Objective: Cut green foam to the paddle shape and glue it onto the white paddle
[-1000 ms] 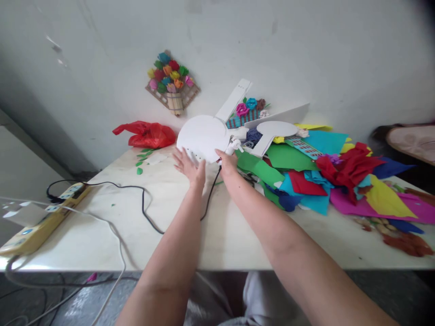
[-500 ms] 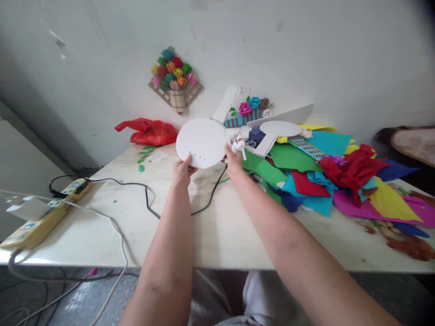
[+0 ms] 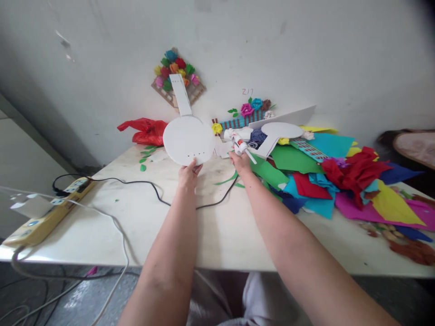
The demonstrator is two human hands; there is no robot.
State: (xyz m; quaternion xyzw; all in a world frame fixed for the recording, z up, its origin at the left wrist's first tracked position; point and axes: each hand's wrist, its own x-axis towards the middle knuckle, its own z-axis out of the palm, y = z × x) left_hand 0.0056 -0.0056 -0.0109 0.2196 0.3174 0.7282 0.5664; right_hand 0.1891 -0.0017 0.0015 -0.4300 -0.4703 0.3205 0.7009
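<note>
My left hand (image 3: 189, 174) pinches the bottom edge of a white board cutout (image 3: 188, 136), a rounded disc with a long strip rising from its top. Small dark dots run along the disc's lower edge and near the strip's end. To the right, my right hand (image 3: 240, 163) is closed around a white glue gun (image 3: 240, 144) with a white glue stick poking out of it. Part of the grip is hidden by the fingers. A second white cutout (image 3: 280, 130) of similar shape lies beyond the gun.
Coloured paper sheets (image 3: 306, 183) heap up on the right. A yellow power strip (image 3: 50, 210) feeds a black cord (image 3: 149, 182) across the table. At the back sit a red plastic bag (image 3: 147, 132) and a striped piece with paper flowers (image 3: 243, 120); a flower hanging (image 3: 195, 95) is on the wall.
The right hand has left the cutout's edge and closed on the glue gun, which has turned slightly. In my left hand the cutout has shifted left, its strip swinging to the left.
</note>
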